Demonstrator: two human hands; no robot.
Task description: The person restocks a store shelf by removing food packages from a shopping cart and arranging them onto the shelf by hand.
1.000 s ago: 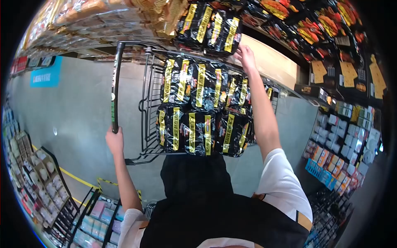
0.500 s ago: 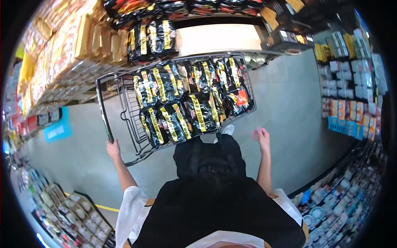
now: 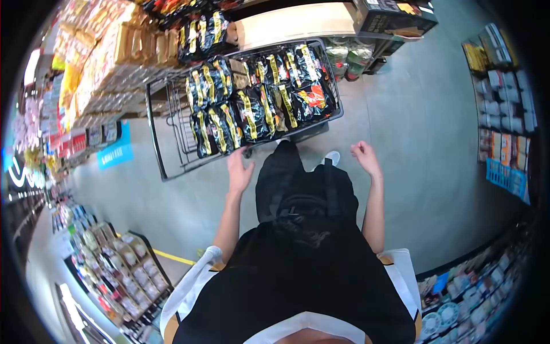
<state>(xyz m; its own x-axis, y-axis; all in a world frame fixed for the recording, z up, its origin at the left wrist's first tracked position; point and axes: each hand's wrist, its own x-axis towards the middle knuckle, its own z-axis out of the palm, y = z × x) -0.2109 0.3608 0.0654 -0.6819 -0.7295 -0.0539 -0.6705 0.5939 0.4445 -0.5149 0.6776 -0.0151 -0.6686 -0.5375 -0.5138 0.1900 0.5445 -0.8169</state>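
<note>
A black wire shopping cart (image 3: 167, 179) stands in front of me, loaded with several black packets with yellow lettered bands (image 3: 249, 114). One packet near the cart's right end shows a red and orange patch (image 3: 314, 96). My left hand (image 3: 238, 171) is beside the cart's near edge, thumb apart from the fingers, holding nothing. Its fingertips come close to the rim; whether they touch it I cannot tell. Out over the floor to the right of the cart, my right hand (image 3: 365, 158) hangs with loosely bent fingers and nothing in it.
Behind the cart is a shelf (image 3: 295, 26) with similar black packets (image 3: 201, 35) on its left and a dark box (image 3: 395, 17) on its right. Stacked golden packages (image 3: 109, 54) rise at the left. Goods racks (image 3: 504, 109) stand far right, with a blue basket (image 3: 507, 179).
My left hand has let go of the cart's handle and moved right to its near side. The cart appears farther forward in view. My right hand has risen slightly in view.
</note>
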